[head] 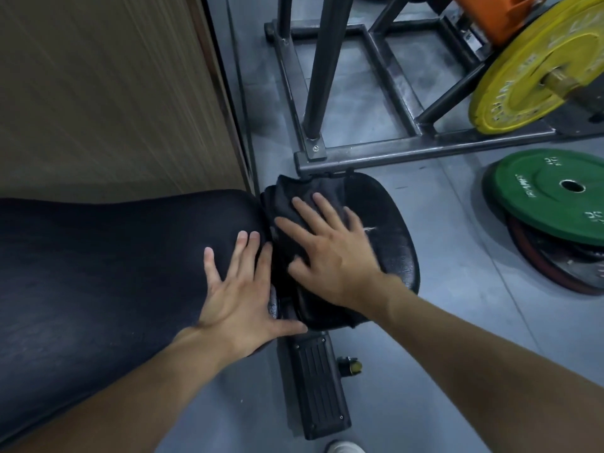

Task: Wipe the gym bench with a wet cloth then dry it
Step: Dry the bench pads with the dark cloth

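— Hands status?
— Both flat, fingers spread, gripping nothing. Left hand (235, 289) rests on the long back pad (114, 256), smooth black vinyl. Right hand (330, 253) presses a dark rumpled cloth (287, 204) onto the rounded, scuffed seat pad (389, 217).
— Counts, clearance?
— Two pads, narrow gap between them. Steel rack (392, 153) sits at the seat pad's far edge. Three plates: yellow (523, 70) on the rack, green (539, 207) stacked on a dark one (549, 266). Open grey floor (457, 256) on the right.

L forearm (130, 387) & R forearm (474, 354) bare; white shoe (344, 447) at btm.
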Motion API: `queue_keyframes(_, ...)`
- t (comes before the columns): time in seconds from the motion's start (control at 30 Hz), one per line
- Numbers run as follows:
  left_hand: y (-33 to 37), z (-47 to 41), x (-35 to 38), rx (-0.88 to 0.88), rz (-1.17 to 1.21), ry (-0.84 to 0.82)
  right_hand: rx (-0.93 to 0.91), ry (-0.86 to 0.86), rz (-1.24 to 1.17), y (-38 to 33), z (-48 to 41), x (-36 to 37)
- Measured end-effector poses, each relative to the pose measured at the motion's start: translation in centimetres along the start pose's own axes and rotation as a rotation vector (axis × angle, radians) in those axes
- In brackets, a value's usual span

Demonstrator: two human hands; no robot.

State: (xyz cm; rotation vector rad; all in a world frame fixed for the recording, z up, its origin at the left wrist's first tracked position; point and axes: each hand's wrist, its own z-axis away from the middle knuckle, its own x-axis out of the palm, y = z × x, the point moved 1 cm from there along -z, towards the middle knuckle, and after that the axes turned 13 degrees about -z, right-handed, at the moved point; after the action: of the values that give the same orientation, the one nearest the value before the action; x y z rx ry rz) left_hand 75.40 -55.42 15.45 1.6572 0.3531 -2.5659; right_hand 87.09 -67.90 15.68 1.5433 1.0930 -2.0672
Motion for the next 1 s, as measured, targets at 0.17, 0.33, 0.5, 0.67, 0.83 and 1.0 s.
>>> queue_keyframes(0.17, -0.2, 0.1, 0.1, 0.021, 0.019, 0.015, 0.460, 0.266, -0.115, 5.2, 3.4, -1.6)
queue_keyframes(0.33, -0.2, 0.0, 0.4, 0.016, 0.034, 0.046, 0.401, 0.302, -0.078, -1.3, 5.1, 1.3)
queue_keyframes(0.5, -0.5, 0.1, 0.3, 0.027, 0.055, 0.054, 0.221, 0.341, -0.066, -1.8, 9.1, 3.1)
queue_keyframes(0.67, -0.5, 0.2, 0.3, 0.046, -0.002, 0.031, 0.652, 0.656, -0.345, 0.2, 9.3, 2.7)
queue_keyframes(0.83, -0.4, 0.1, 0.4, 0.049, -0.033, 0.032, 0.868, 0.512, -0.459, 3.2, 6.7, -0.1)
queue_keyframes(1.0, -0.3, -0.2, 0.5, 0.051, -0.073, 0.035, 0.759, 0.258, -0.564, 9.2, 2.0, -3.6)
